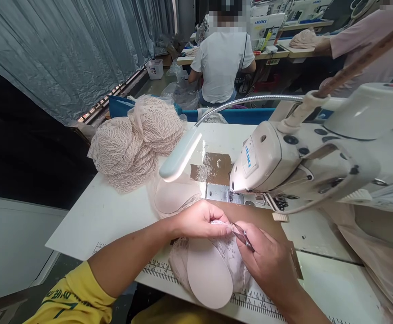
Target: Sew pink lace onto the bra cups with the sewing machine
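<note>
Between the fingertips of the two hands, just where they almost meet, is the upper edge of a piece of lace fabric (226, 254), and a smooth cup pad (210, 276) hangs directly below the fingers, against the lace. The left hand (199, 220) has its thumb and forefinger pinched closed on that edge, which seems meant to keep the soft material taut and steady, since it would otherwise fold away. The right hand (267, 254) has its fingers wrapped around small snips (244, 238), tips turned toward the left thumb; I cannot tell whether the blades are parted. Such a close grip probably gives fine control and keeps the points near the pinched spot. Below the fingers, the pad droops over the near edge of the worktable (91, 213), beside a ruler scale (159, 269), so the table seems to bear some of the weight. Beyond the left fingers lies a second pad (171, 195) with lace around it, and farther off to the left are lace stacks (122, 153), likely put there to be within reach yet out of the way. Straight ahead of the fingers, a lamp (179, 158) leans over the table, presumably to light the work, with the sewing machine (267, 157) ahead and to the right.
</note>
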`<action>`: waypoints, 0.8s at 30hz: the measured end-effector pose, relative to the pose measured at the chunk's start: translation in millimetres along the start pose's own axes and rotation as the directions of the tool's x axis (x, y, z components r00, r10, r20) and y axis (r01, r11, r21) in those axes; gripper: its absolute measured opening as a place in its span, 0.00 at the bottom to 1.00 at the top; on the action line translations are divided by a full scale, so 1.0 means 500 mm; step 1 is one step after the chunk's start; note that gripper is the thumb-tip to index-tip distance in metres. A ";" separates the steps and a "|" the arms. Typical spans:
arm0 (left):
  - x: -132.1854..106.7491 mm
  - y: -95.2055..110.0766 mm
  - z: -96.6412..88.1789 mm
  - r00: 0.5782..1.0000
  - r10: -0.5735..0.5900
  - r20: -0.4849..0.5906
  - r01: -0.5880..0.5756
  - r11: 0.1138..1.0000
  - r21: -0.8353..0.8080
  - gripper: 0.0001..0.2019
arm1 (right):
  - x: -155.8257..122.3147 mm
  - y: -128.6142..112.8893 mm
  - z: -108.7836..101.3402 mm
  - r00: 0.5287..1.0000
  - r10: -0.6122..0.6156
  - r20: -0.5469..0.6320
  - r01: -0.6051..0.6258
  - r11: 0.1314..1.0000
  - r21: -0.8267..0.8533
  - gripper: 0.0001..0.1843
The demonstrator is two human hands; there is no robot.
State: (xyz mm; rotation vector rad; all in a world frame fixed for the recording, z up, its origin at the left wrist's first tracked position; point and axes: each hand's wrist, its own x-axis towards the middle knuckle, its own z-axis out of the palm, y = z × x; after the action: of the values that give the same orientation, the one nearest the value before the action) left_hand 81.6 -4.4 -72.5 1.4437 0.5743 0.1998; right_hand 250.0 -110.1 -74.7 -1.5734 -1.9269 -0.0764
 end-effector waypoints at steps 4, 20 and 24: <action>-0.001 0.000 -0.003 1.000 -0.003 0.013 0.003 1.000 0.001 0.15 | -0.003 0.004 -0.015 0.996 0.091 0.020 -0.091 0.995 0.034 0.07; 0.002 0.008 -0.015 0.993 0.036 0.114 -0.016 0.986 -0.166 0.18 | -0.015 -0.015 0.016 0.867 -0.339 0.366 0.219 0.918 0.330 0.09; 0.004 0.016 -0.021 0.998 0.058 0.035 -0.047 0.965 -0.259 0.21 | -0.021 -0.014 0.017 0.859 -0.324 0.396 0.195 0.922 0.333 0.08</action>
State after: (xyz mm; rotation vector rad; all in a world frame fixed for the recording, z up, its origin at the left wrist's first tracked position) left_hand 79.9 6.8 -65.4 1.2075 0.4571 0.2752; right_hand 240.9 -117.3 -84.5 -1.1955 -2.3731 0.4685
